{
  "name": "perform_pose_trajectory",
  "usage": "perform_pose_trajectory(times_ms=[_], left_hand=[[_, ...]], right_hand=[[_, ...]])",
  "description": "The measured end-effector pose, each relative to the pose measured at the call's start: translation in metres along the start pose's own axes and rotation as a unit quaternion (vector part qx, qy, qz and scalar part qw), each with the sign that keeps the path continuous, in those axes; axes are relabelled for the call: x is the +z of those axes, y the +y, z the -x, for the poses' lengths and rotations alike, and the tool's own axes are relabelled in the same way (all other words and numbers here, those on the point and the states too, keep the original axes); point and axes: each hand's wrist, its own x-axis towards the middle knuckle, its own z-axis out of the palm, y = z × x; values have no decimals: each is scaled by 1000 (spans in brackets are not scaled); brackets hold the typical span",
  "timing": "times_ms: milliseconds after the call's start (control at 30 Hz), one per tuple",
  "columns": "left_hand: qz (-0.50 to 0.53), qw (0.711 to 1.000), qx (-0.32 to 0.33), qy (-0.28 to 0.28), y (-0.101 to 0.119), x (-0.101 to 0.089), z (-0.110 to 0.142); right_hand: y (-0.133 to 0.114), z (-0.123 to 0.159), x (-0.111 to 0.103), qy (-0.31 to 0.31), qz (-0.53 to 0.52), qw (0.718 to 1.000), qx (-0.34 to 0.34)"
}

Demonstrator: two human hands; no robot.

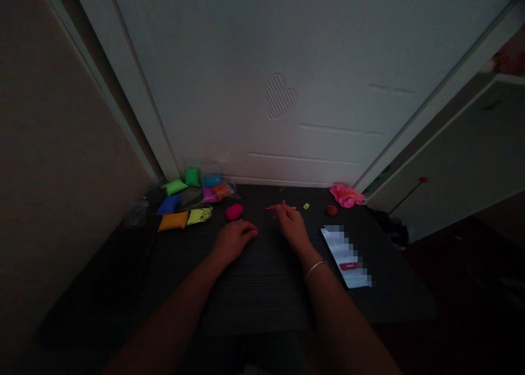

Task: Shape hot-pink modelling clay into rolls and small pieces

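Observation:
My right hand [292,224] is closed in a pinch at the middle of the dark table [254,287]. A thin pink stick [269,207] lies level across its fingertips and shows on both sides of them; I cannot tell its exact kind. A small pink tip also stands up at the fingers. My left hand [234,238] rests on the table with its fingers curled together, and their undersides are hidden. Just beyond it sits a round magenta lump [234,212], apart from the hand. Right of my right hand lies a small yellow-green bit [306,206].
At the back left lie several coloured soft packets, among them an orange one [173,221] and a green one [192,176]. On the right are a lit phone [346,260], a brown-orange lump [331,210] and a pink petalled piece [346,195]. A white panel [229,91] rises behind the table.

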Motion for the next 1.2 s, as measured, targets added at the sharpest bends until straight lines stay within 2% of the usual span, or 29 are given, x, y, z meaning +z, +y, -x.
perform_pose_trajectory(times_ms=[100, 200, 300, 400, 567, 767, 967, 1033, 1100, 1200], left_hand=[[-45, 998, 19, 28, -5, -6, -3], [-43, 996, -2, 76, -8, -14, -5], [-38, 997, -10, 73, -11, -17, -5], [-41, 998, 8, 36, -12, -13, -4], [-72, 996, 34, 40, -14, -6, -2], [-113, 992, 54, 27, -12, -5, -2], [34, 998, -41, 21, 0, -4, -2], [43, 997, -54, 23, 1, -4, -2], [4, 999, -34, 26, -1, -4, -3], [-111, 993, 31, 18, -8, -4, -3]], right_hand=[[-4, 0, -6, -64, 107, 991, -42], [-6, 2, -6, -116, 194, 970, -83], [-6, 5, -3, -138, 266, 949, -100], [-8, 7, -2, -114, 301, 942, -91], [-7, 6, -3, -26, 347, 936, -54], [-1, 5, -1, -21, 394, 918, -25], [2, 5, 1, -17, 418, 907, -43], [3, 5, 2, -14, 422, 906, -41], [3, 5, 2, -13, 424, 905, -31], [0, 6, 2, -12, 427, 904, -18]])
